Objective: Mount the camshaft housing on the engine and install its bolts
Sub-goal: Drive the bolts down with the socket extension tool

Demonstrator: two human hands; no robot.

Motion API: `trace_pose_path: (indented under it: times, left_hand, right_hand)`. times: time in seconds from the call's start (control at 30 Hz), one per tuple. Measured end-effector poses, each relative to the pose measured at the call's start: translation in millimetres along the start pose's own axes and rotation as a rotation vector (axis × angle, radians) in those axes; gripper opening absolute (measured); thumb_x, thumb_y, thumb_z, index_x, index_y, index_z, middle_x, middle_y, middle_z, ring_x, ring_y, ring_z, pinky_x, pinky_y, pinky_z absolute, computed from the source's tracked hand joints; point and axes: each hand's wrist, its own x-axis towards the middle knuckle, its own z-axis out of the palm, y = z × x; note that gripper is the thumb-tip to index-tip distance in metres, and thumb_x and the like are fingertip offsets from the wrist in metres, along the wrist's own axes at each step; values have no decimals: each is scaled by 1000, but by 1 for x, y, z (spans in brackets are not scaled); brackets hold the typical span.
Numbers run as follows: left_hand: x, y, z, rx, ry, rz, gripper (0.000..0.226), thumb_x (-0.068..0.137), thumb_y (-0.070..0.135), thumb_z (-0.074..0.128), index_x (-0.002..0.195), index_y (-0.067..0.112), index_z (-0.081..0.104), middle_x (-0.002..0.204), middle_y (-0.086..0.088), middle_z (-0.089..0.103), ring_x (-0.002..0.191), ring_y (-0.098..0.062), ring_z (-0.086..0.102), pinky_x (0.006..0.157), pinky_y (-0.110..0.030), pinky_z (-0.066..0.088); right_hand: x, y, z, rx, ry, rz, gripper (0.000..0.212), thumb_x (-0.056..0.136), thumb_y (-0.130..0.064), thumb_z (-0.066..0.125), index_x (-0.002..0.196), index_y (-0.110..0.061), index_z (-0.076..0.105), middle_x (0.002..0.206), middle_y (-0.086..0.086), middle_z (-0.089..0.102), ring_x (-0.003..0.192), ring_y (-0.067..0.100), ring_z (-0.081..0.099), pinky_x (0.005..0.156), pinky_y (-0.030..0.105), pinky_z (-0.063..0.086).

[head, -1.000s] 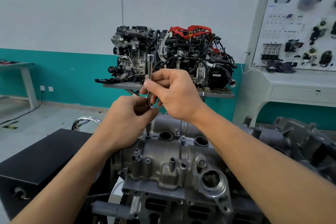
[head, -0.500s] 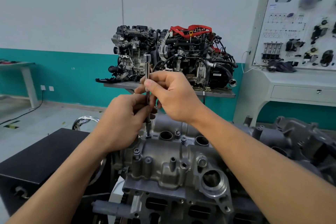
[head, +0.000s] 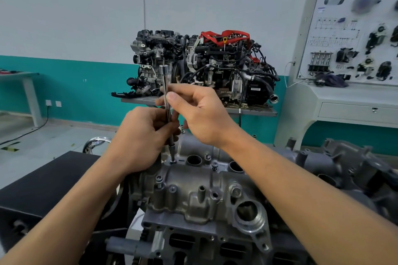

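Head cam has us looking down over the camshaft housing (head: 193, 196), which is already sitting on the engine (head: 215, 243) right under our hands. We've got a long extension bar (head: 166, 101) standing nearly upright. Our right hand (head: 200, 112) pinches the knurled part between thumb and fingertips, and our left hand (head: 137, 137) is wrapped around the shaft just below that pinch. Both hands are closed on the bar, nothing else in them. Below the left hand the small socket end meets a bolt (head: 172, 160) at the far-left edge of the housing, beside an open round bore (head: 193, 159). A few more bolts poke up nearer to us than the grip, like the one at (head: 159, 178) and another at (head: 214, 165).

Handling-wise, we'd say the housing is a rigid, fairly heavy aluminium casting, so it won't flex, but its threads are probably soft and easy to cross. The bar looks smooth and slick everywhere except the knurling, so that's the spot to spin it from, with the lower hand just keeping it plumb over the bolt. Bolts are small and easy to drop, so light finger torque seems best until they seat.
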Motion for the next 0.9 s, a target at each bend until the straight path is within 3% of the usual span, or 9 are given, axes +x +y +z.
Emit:
trace_pose_path:
  times: [0.07, 0.1, 0.23, 0.4, 0.47, 0.57, 0.63, 0.73, 0.9]
  left_hand:
    - [1, 0, -4, 43, -68, 57, 13, 95, 14, 64, 86, 15, 73, 74, 5, 76, 67, -6, 71, 65, -24, 54]
    - [2, 1, -6, 58, -100, 85, 13, 95, 13, 62, 87, 14, 72, 78, 6, 76, 70, -5, 70, 64, -21, 52]
    - [5, 3, -6, 24, -191, 127, 13, 98, 8, 58, 91, 9, 69, 91, 9, 70, 78, 5, 68, 65, -6, 45]
    - [2, -1, 8, 80, 52, -20, 17, 82, 36, 77, 76, 22, 71, 57, 8, 68, 50, -8, 61, 53, -26, 46]
    - [0, 0, 6, 24, 142, -49, 17, 76, 39, 83, 68, 29, 70, 57, 10, 70, 54, -7, 65, 52, -25, 51]
    - [-1, -1, 5, 30, 136, -1, 17, 81, 32, 79, 68, 22, 73, 59, 7, 71, 57, -9, 66, 56, -28, 52]
    - [-1, -1, 5, 6, 81, 24, 19, 89, 29, 72, 75, 17, 75, 63, 4, 72, 59, -11, 68, 59, -31, 53]
    - [-1, -3, 2, 22, -9, 81, 23, 95, 22, 65, 74, 16, 72, 66, 2, 73, 60, -14, 67, 54, -26, 51]
    - [0, -6, -3, 11, -114, 128, 22, 97, 17, 60, 78, 17, 71, 73, 8, 75, 66, -4, 68, 59, -11, 47]
  right_hand:
    - [0, 0, 1, -26, -49, 13, 20, 101, -3, 49, 114, -4, 63, 100, 10, 71, 96, 10, 68, 93, 29, 55]
    - [0, 0, 1, -33, -61, 16, 19, 101, -2, 48, 112, -5, 63, 100, 9, 71, 99, 13, 67, 97, 32, 54]
    - [0, -2, -2, -101, -9, -14, 20, 98, -2, 54, 89, -14, 67, 88, 7, 74, 74, 3, 68, 71, 17, 53]
    - [1, 2, -2, -104, 208, -28, 21, 80, -5, 79, 68, -11, 64, 62, 4, 70, 45, 2, 56, 48, 16, 45]
    - [1, 4, -1, -119, 263, -41, 26, 74, -7, 85, 65, -9, 61, 56, 2, 65, 45, 5, 54, 45, 19, 46]
    - [1, 2, -1, -124, 221, -18, 19, 79, -14, 82, 76, -4, 66, 64, 8, 68, 52, 11, 57, 48, 25, 49]
    - [1, -1, -3, -64, 110, -19, 9, 92, -13, 68, 91, -4, 69, 77, 7, 72, 53, 10, 58, 50, 23, 49]
    - [-1, -5, -3, 0, -23, 15, 15, 103, -8, 47, 109, -8, 60, 91, 3, 71, 46, 5, 53, 45, 15, 42]
    - [-2, -6, -1, -109, 11, -5, 16, 100, -4, 52, 90, -1, 63, 84, 10, 72, 41, 15, 54, 48, 25, 48]
